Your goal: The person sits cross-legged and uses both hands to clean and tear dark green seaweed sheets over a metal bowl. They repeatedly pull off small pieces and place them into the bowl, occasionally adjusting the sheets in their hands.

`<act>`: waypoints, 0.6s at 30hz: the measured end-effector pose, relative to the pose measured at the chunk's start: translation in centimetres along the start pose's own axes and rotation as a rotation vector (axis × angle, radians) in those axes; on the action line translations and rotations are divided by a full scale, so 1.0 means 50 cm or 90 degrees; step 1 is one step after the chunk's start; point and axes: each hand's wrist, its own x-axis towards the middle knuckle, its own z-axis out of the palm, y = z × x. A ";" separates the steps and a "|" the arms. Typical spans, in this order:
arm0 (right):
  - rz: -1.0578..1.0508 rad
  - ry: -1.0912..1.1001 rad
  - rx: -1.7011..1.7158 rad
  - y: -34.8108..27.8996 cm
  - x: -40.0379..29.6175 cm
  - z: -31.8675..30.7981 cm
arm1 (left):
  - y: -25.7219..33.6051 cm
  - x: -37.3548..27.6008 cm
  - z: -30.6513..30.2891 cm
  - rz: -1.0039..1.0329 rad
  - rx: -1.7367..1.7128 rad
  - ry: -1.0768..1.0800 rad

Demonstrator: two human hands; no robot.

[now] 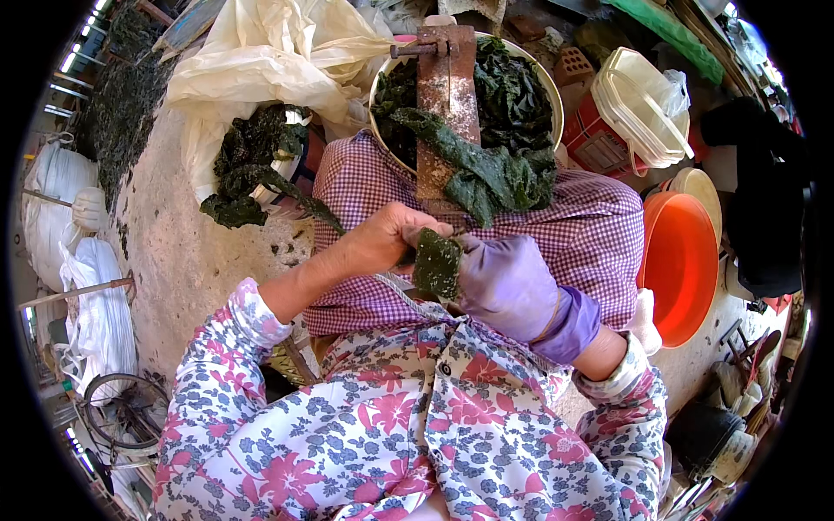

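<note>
My bare left hand and my right hand, in a purple rubber glove, meet above my checked lap. Between them is the flat dark green end of a kelp strip, flecked with white grains. Both hands pinch it; some fingertips are hidden. Behind my left wrist, a length of kelp runs back to a heap of kelp at a bucket on the left. Just beyond my hands, a crumpled kelp frond drapes over a rusty metal plate with a bolt at its far end.
The plate lies across a round tub holding more kelp. A cream plastic sheet bunches behind the left heap. Right of my knee stand an orange bucket and stacked white pails. White sacks and a wheel are far left.
</note>
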 end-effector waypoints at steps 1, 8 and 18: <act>-0.015 -0.022 -0.111 0.003 -0.003 0.004 | 0.002 -0.003 -0.006 -0.109 -0.102 -0.017; 0.021 0.090 -0.251 0.043 0.013 0.043 | 0.018 0.012 0.029 -0.252 -0.527 0.101; 0.136 0.212 -0.242 0.070 0.042 0.041 | 0.016 0.020 0.041 0.036 -0.405 0.345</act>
